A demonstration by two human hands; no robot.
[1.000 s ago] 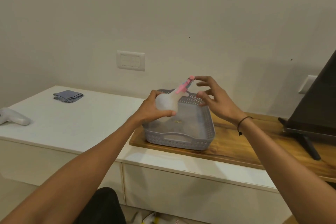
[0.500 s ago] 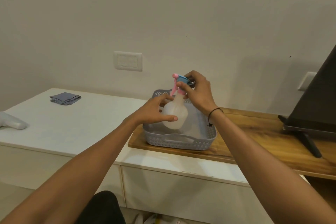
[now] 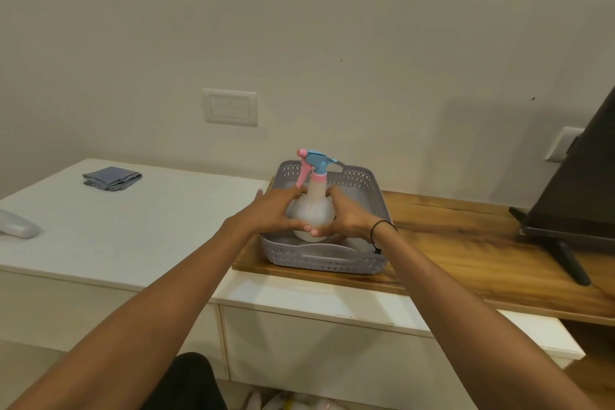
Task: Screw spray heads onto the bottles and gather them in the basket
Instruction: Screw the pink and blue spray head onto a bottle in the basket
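Note:
A translucent white spray bottle (image 3: 312, 210) stands upright inside the grey perforated basket (image 3: 327, 261). Its blue and pink spray head (image 3: 315, 161) sits on the neck, nozzle pointing left. My left hand (image 3: 278, 215) wraps the bottle's left side and my right hand (image 3: 349, 218) wraps its right side, thumbs meeting at the front of the round body. The bottle's base is hidden behind the basket's front wall.
The basket rests on a wooden board (image 3: 466, 243) on a white cabinet (image 3: 149, 220). A folded grey cloth (image 3: 111, 178) lies far left, a white device (image 3: 18, 226) at the left edge. A dark screen on a stand (image 3: 572, 210) is at the right.
The bottle went from tilted in my left hand to upright and down into the basket. My right hand left the spray head and now holds the bottle's body.

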